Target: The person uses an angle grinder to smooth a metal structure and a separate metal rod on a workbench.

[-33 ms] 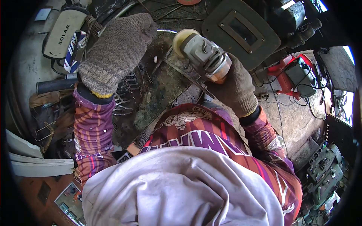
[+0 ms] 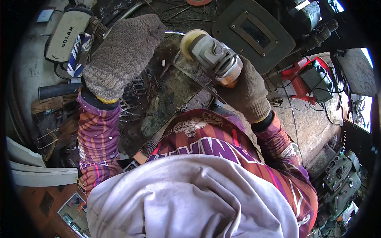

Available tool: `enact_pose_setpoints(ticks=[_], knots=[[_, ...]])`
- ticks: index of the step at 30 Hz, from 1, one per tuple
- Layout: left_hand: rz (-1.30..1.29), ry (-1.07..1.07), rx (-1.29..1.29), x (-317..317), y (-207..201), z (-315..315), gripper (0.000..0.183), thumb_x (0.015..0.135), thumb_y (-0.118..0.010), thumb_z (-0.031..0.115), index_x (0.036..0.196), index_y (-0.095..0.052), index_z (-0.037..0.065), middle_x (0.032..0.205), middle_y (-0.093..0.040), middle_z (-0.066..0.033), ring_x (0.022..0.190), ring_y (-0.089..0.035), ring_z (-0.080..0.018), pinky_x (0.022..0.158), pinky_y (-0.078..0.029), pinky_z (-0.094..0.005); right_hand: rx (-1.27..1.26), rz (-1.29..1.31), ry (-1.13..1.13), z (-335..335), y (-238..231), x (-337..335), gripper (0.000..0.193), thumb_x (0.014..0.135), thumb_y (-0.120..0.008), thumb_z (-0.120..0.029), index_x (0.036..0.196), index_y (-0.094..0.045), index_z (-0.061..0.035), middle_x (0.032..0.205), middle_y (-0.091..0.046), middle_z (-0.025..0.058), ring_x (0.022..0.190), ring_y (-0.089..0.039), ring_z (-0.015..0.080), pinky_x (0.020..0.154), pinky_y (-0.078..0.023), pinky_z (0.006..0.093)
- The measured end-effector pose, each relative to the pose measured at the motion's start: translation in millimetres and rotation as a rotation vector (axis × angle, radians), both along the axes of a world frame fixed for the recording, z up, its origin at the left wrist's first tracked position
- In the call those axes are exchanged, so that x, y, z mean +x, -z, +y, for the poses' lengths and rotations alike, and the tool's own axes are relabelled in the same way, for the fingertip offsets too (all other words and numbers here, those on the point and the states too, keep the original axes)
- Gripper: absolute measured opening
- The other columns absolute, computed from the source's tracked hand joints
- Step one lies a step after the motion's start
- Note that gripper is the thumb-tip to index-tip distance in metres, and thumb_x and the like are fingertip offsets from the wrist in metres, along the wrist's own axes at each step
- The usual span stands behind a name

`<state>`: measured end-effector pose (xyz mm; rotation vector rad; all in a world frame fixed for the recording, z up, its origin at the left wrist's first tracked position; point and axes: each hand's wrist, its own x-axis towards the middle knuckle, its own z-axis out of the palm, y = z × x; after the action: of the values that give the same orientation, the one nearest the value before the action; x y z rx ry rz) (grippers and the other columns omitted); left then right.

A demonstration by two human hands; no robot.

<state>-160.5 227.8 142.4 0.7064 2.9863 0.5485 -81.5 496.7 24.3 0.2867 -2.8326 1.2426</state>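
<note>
My right hand (image 2: 249, 89), in a brown knitted glove, is wrapped round the body of a worn grey angle grinder (image 2: 216, 57). The grinder's pale yellow disc (image 2: 191, 43) points away from me, over the dark work surface. My left hand (image 2: 123, 51), gloved in the same grey-brown knit, is curled with its back toward me; its fingers are bent out of sight, so whatever they grip is hidden. A thin shiny curved metal piece (image 2: 174, 33) shows between this glove and the disc. Below the grinder lies a flat metal bar (image 2: 194, 77).
A dark welding mask (image 2: 254, 33) lies far right of the grinder. Further right stands a red-framed machine (image 2: 303, 85) with cables. A cream welding machine (image 2: 69, 35) is at the far left. Several metal scraps (image 2: 133, 105) lie near my left forearm, on the grimy work surface (image 2: 158, 111).
The grinder and its disc have shifted very slightly left and away from me, with my right hand. My left hand stays in place.
</note>
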Motion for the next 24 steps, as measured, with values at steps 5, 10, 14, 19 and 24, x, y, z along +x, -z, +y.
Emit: enact_pose_setpoints(ticks=[5, 10, 14, 19, 24], knots=[[0.076, 0.044, -0.143, -2.5, 5.3, -7.7, 0.025, 0.105, -0.056, 0.025, 0.109, -0.068, 0.005, 0.084, -0.068, -0.0106, 0.078, -0.067, -0.0235, 0.073, -0.052, -0.0378, 0.023, 0.008, 0.009, -0.9, 7.4, -3.7, 0.086, 0.070, -0.093, -0.035, 0.140, -0.052, -0.0042, 0.122, -0.068, 0.0201, 0.111, -0.069, 0.0389, 0.092, -0.057, 0.0442], [0.046, -0.001, -0.064, -0.4, 12.9, -23.6, 0.025, 0.104, -0.060, 0.024, 0.117, -0.069, 0.005, 0.087, -0.069, -0.0089, 0.076, -0.066, -0.0200, 0.070, -0.052, -0.0343, 0.061, -0.125, 0.037, 8.9, 13.4, -2.2, 0.084, 0.072, -0.091, -0.035, 0.138, -0.051, -0.0019, 0.122, -0.068, 0.0218, 0.112, -0.069, 0.0398, 0.093, -0.057, 0.0442], [-0.105, -0.209, 0.097, 8.3, -1.3, -34.4, 0.021, 0.102, -0.062, 0.019, 0.116, -0.071, 0.006, 0.090, -0.073, -0.0095, 0.083, -0.072, -0.0225, 0.076, -0.057, -0.0343, 0.018, -0.170, 0.041, 13.1, 12.9, 5.6, 0.084, 0.073, -0.090, -0.037, 0.137, -0.051, 0.0014, 0.120, -0.068, 0.0245, 0.109, -0.069, 0.0414, 0.091, -0.057, 0.0456], [0.103, -0.229, 0.301, 24.4, 19.6, -52.0, 0.031, 0.105, -0.064, 0.026, 0.125, -0.069, 0.002, 0.099, -0.074, -0.0090, 0.077, -0.067, -0.0141, 0.066, -0.053, -0.0294, -0.101, -0.176, 0.076, 20.5, 17.9, 18.4, 0.083, 0.071, -0.092, -0.033, 0.136, -0.052, 0.0001, 0.120, -0.069, 0.0226, 0.111, -0.069, 0.0392, 0.092, -0.057, 0.0444], [0.395, -0.057, -0.244, 36.9, 77.6, -22.8, 0.017, 0.093, -0.066, 0.011, 0.110, -0.068, 0.008, 0.095, -0.072, -0.0145, 0.083, -0.073, -0.0314, 0.069, -0.059, -0.0423, -0.278, -0.286, 0.108, 18.6, -4.0, 21.0, 0.077, 0.070, -0.090, -0.021, 0.134, -0.053, -0.0006, 0.121, -0.070, 0.0195, 0.112, -0.070, 0.0330, 0.095, -0.055, 0.0407]])
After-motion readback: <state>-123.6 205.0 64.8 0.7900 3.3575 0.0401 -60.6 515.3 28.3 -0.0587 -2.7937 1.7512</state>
